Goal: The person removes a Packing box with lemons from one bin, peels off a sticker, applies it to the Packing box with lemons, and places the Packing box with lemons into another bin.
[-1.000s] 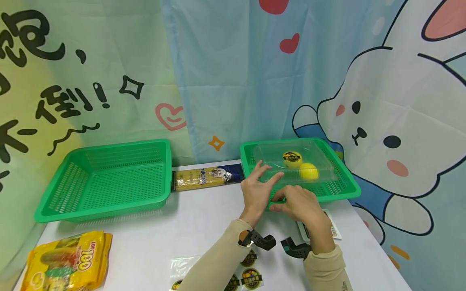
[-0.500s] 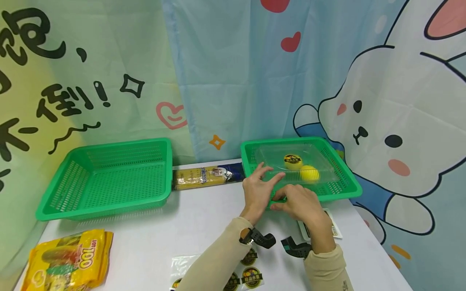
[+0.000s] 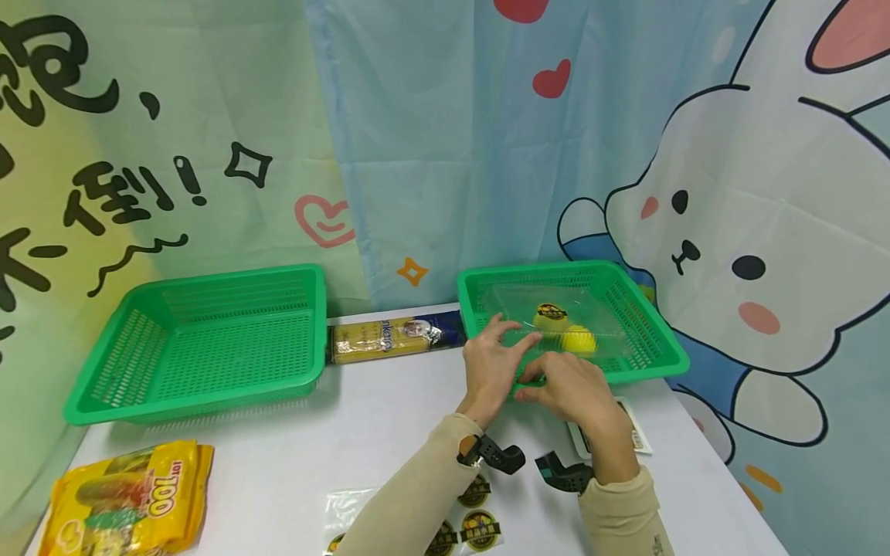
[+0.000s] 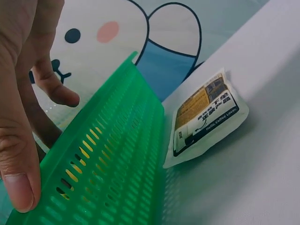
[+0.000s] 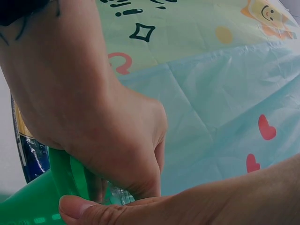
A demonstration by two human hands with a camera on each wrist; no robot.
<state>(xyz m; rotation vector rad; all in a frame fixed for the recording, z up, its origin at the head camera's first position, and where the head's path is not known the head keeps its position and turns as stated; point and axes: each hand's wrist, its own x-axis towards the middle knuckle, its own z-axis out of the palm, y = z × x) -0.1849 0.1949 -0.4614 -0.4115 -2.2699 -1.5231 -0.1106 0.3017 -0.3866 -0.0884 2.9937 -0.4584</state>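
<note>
A clear plastic box point(image 3: 612, 328) with yellow balls point(image 3: 579, 340) inside and a round black-and-gold sticker point(image 3: 552, 311) on top lies tilted in the right green basket point(image 3: 667, 359). My left hand point(image 3: 490, 371) is over the basket's near left corner, fingers spread, thumb and forefinger apart close to the box's near edge. Just right of it my right hand point(image 3: 570, 390) has curled fingers at the near rim, its thumb point(image 5: 77, 206) against the green plastic. The left wrist view shows a thumb point(image 4: 19, 192) along the basket's outer wall, other fingers over the inside.
A second green basket point(image 3: 239, 347) stands left, with a noodle packet point(image 3: 396, 337) between the baskets. A yellow snack bag point(image 3: 128, 498) is front left, sticker sheets point(image 3: 480, 531) front centre. A coffee packet point(image 4: 206, 115) lies beside the right basket, and a printed curtain point(image 3: 431, 154) hangs behind.
The clear box with the yellow balls has shifted a little left and nearer, its far edge sitting lower. Both hands have stayed in nearly the same place.
</note>
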